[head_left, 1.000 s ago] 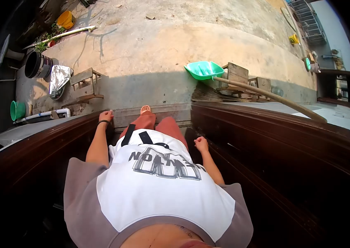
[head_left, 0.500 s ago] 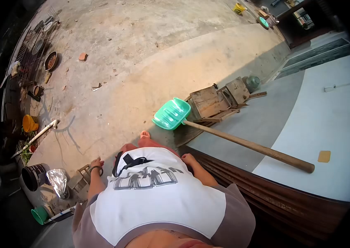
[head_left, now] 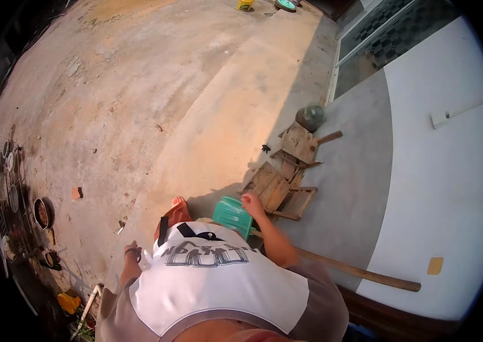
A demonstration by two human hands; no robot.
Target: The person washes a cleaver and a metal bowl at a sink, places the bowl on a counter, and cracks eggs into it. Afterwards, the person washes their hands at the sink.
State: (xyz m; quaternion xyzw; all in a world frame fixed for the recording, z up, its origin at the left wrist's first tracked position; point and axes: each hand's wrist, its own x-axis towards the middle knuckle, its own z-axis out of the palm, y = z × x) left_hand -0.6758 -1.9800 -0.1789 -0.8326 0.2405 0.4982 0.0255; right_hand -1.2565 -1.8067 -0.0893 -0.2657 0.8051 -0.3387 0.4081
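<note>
My left hand (head_left: 132, 249), with a dark band at the wrist, hangs beside my left hip with its fingers loosely apart and nothing in them. In front of me on the right is my right hand (head_left: 251, 203), its fingers loosely bent and slightly blurred; no held thing shows. Below it in view lies the green scoop of a shovel (head_left: 232, 214), partly hidden by my shirt. Its wooden handle (head_left: 361, 275) passes behind my right forearm and slants toward the white wall. Just beyond my right hand stands a small wooden stool (head_left: 268, 183).
Farther along the wall are another wooden stool (head_left: 299, 141) and a round greenish glass jar (head_left: 310, 117). A brick piece (head_left: 76, 193), a pan (head_left: 42, 213), a yellow bucket (head_left: 69, 301) and a white pipe (head_left: 89, 308) are at the left. Concrete ground (head_left: 156, 85) stretches ahead.
My view has moved forward and turned, bringing the stools and shovel nearer. My right hand has swung from my hip up and forward, in front of the scoop. My left hand still hangs down.
</note>
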